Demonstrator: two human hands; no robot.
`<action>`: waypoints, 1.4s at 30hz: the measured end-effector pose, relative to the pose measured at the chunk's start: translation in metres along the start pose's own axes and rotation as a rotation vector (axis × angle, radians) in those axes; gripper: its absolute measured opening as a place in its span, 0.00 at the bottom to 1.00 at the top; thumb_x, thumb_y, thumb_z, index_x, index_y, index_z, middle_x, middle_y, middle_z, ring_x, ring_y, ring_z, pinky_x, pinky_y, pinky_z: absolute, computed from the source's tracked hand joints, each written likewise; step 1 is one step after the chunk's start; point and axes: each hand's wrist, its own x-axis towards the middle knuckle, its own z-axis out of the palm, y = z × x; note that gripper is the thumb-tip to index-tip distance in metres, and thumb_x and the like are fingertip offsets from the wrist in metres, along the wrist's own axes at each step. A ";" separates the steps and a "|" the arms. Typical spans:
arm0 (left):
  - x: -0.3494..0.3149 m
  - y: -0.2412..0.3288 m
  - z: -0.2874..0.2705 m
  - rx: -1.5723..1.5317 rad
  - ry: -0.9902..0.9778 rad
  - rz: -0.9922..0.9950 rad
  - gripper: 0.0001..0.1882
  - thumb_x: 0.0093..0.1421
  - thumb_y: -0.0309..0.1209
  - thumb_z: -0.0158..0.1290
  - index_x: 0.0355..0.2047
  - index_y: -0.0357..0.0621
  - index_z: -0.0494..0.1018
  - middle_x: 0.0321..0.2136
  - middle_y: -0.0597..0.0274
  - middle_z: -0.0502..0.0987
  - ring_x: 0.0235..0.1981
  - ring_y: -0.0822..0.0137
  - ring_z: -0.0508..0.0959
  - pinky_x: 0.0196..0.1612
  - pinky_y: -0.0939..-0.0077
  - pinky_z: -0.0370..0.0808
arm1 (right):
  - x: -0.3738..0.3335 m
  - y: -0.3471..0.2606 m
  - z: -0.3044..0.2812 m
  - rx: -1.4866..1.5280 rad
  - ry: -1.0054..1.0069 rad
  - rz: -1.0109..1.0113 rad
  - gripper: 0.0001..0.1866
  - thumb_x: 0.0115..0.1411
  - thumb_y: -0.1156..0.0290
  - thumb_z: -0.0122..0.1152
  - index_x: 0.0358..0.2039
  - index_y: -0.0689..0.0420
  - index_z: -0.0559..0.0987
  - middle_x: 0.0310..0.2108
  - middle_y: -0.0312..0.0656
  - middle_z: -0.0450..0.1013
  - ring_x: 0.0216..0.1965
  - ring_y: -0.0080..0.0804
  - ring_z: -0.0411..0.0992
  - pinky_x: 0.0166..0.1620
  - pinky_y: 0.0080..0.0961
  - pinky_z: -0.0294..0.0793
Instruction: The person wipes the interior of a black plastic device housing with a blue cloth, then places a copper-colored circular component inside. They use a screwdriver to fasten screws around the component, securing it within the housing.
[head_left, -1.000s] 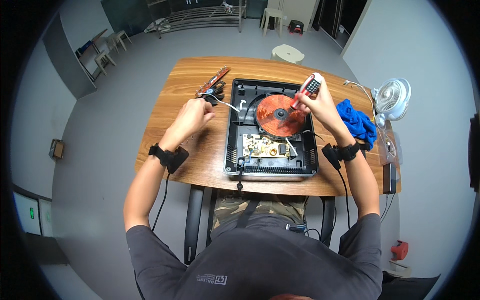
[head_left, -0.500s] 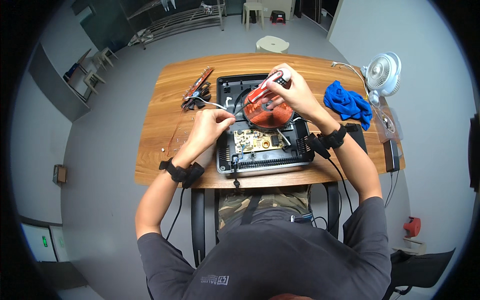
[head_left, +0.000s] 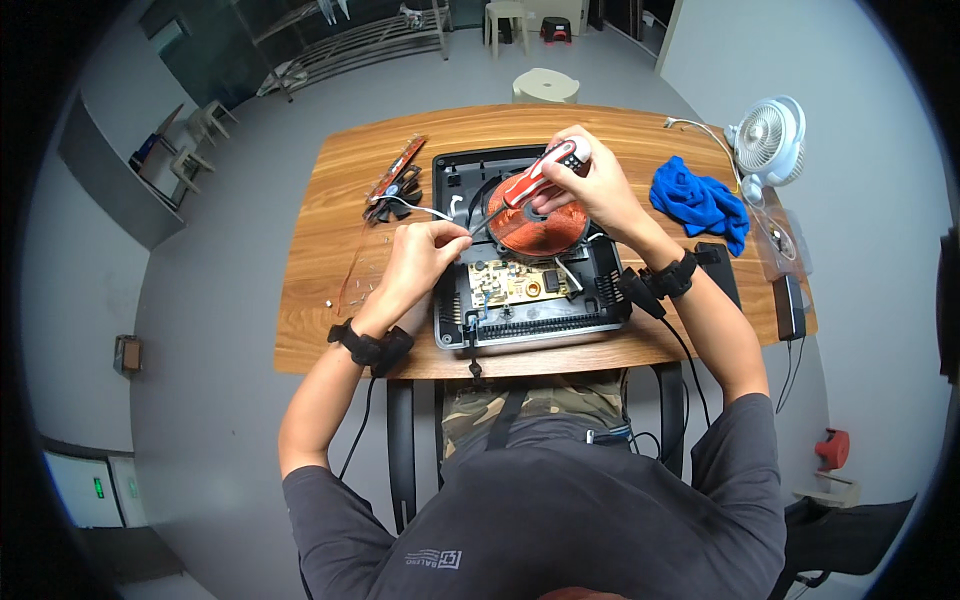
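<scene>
My right hand [head_left: 592, 185] is wrapped round the red and white handle of a screwdriver [head_left: 540, 176], tilted so its dark shaft runs down and left. The shaft's tip meets the fingertips of my left hand [head_left: 430, 250], which are pinched together there; what they hold, if anything, is too small to make out. Both hands are over the black open housing of an induction cooker [head_left: 530, 328]. Inside it, a round copper coil [head_left: 540, 232] lies under the screwdriver, and a tan circuit board [head_left: 515, 283] sits nearer to me.
Left of the housing lie a small black fan [head_left: 400, 195], a narrow red-brown board [head_left: 400, 165] and several small screws. To the right are a blue cloth [head_left: 698, 203], a white desk fan [head_left: 770, 140], a black box [head_left: 789, 307] and a clear tray with a cable.
The view has shifted slightly. Both hands stay nearly in place, with the screwdriver's tip still at my left fingertips.
</scene>
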 end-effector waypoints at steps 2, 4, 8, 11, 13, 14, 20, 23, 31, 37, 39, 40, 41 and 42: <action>0.001 0.002 0.000 -0.015 -0.002 -0.014 0.10 0.60 0.30 0.64 0.38 0.37 0.84 0.27 0.57 0.86 0.27 0.73 0.83 0.33 0.76 0.78 | 0.000 -0.001 0.000 -0.002 -0.005 0.006 0.18 0.67 0.73 0.61 0.50 0.63 0.64 0.39 0.52 0.77 0.34 0.41 0.83 0.35 0.30 0.88; 0.000 0.006 -0.001 -0.021 -0.021 -0.029 0.10 0.60 0.30 0.64 0.38 0.37 0.84 0.28 0.57 0.86 0.27 0.74 0.83 0.33 0.76 0.79 | 0.000 0.000 -0.001 0.003 -0.006 0.011 0.18 0.67 0.73 0.61 0.50 0.63 0.64 0.39 0.52 0.77 0.34 0.41 0.83 0.35 0.30 0.88; 0.000 0.004 0.002 -0.046 -0.030 -0.032 0.10 0.61 0.29 0.63 0.40 0.35 0.84 0.29 0.52 0.86 0.28 0.70 0.85 0.33 0.75 0.80 | -0.002 -0.001 -0.004 0.024 -0.013 0.010 0.17 0.67 0.73 0.61 0.49 0.63 0.64 0.39 0.52 0.77 0.34 0.41 0.83 0.35 0.31 0.88; 0.002 -0.002 0.006 -0.122 -0.029 -0.034 0.10 0.60 0.28 0.64 0.39 0.35 0.84 0.29 0.52 0.86 0.28 0.71 0.85 0.34 0.76 0.80 | -0.002 0.001 -0.007 0.030 -0.019 0.019 0.17 0.67 0.73 0.61 0.49 0.63 0.64 0.39 0.52 0.77 0.34 0.41 0.83 0.35 0.32 0.88; 0.001 -0.003 0.005 -0.139 -0.023 -0.010 0.10 0.60 0.27 0.64 0.40 0.34 0.83 0.30 0.54 0.86 0.29 0.72 0.84 0.35 0.77 0.80 | -0.002 0.000 -0.005 0.022 -0.032 0.026 0.18 0.67 0.73 0.62 0.49 0.62 0.64 0.39 0.52 0.77 0.35 0.41 0.83 0.35 0.32 0.89; 0.000 -0.004 0.005 -0.148 -0.019 0.001 0.09 0.60 0.27 0.64 0.40 0.34 0.83 0.30 0.55 0.86 0.30 0.72 0.84 0.36 0.77 0.80 | -0.002 0.000 -0.006 0.029 -0.032 0.024 0.18 0.67 0.73 0.62 0.49 0.62 0.64 0.39 0.52 0.77 0.35 0.41 0.83 0.36 0.32 0.88; 0.006 -0.004 0.000 -0.339 -0.132 -0.055 0.10 0.63 0.26 0.62 0.43 0.35 0.80 0.34 0.61 0.85 0.36 0.74 0.83 0.39 0.81 0.80 | -0.003 0.005 -0.012 0.056 -0.008 0.015 0.19 0.68 0.68 0.61 0.51 0.62 0.64 0.40 0.51 0.77 0.34 0.40 0.83 0.36 0.30 0.88; 0.005 -0.004 0.001 -0.392 -0.144 -0.037 0.10 0.63 0.25 0.62 0.44 0.35 0.79 0.36 0.60 0.84 0.38 0.74 0.83 0.43 0.80 0.81 | -0.004 0.001 -0.010 0.043 0.003 0.025 0.19 0.68 0.66 0.61 0.51 0.62 0.66 0.40 0.50 0.76 0.34 0.39 0.83 0.36 0.31 0.88; 0.003 0.007 0.001 -0.239 -0.166 0.029 0.12 0.61 0.26 0.64 0.44 0.37 0.81 0.36 0.63 0.85 0.39 0.75 0.83 0.45 0.78 0.81 | -0.005 -0.001 -0.008 0.013 0.029 0.035 0.17 0.67 0.64 0.64 0.44 0.61 0.68 0.34 0.48 0.77 0.30 0.36 0.82 0.32 0.27 0.86; 0.004 0.011 0.004 -0.163 -0.175 0.055 0.14 0.60 0.28 0.65 0.45 0.39 0.81 0.36 0.60 0.85 0.38 0.75 0.83 0.45 0.78 0.80 | -0.008 -0.003 -0.005 0.003 0.040 0.026 0.15 0.67 0.65 0.64 0.40 0.60 0.67 0.32 0.48 0.78 0.27 0.35 0.82 0.29 0.27 0.85; 0.004 0.012 0.004 -0.151 -0.215 0.043 0.16 0.60 0.29 0.66 0.48 0.40 0.81 0.37 0.59 0.85 0.39 0.73 0.84 0.46 0.76 0.80 | -0.009 -0.005 -0.003 -0.001 0.041 0.026 0.15 0.67 0.65 0.63 0.40 0.60 0.67 0.31 0.48 0.79 0.26 0.35 0.82 0.27 0.26 0.84; 0.004 0.012 0.003 -0.166 -0.223 0.081 0.17 0.60 0.29 0.65 0.49 0.40 0.80 0.39 0.59 0.85 0.41 0.71 0.84 0.47 0.75 0.80 | -0.009 -0.006 -0.002 -0.005 0.037 0.027 0.15 0.68 0.65 0.63 0.40 0.60 0.66 0.31 0.48 0.79 0.26 0.35 0.82 0.27 0.26 0.84; 0.004 0.012 0.003 -0.180 -0.230 0.120 0.19 0.60 0.30 0.65 0.51 0.40 0.79 0.40 0.58 0.85 0.43 0.70 0.83 0.49 0.73 0.80 | -0.009 -0.007 -0.002 -0.009 0.034 0.028 0.15 0.68 0.65 0.63 0.40 0.60 0.66 0.31 0.49 0.79 0.26 0.34 0.81 0.27 0.26 0.84; 0.004 0.011 0.003 -0.195 -0.240 0.158 0.20 0.59 0.30 0.65 0.52 0.41 0.79 0.42 0.57 0.84 0.44 0.68 0.83 0.50 0.72 0.79 | -0.010 -0.007 -0.002 -0.013 0.031 0.030 0.16 0.68 0.65 0.63 0.40 0.60 0.66 0.31 0.49 0.79 0.26 0.34 0.81 0.26 0.25 0.83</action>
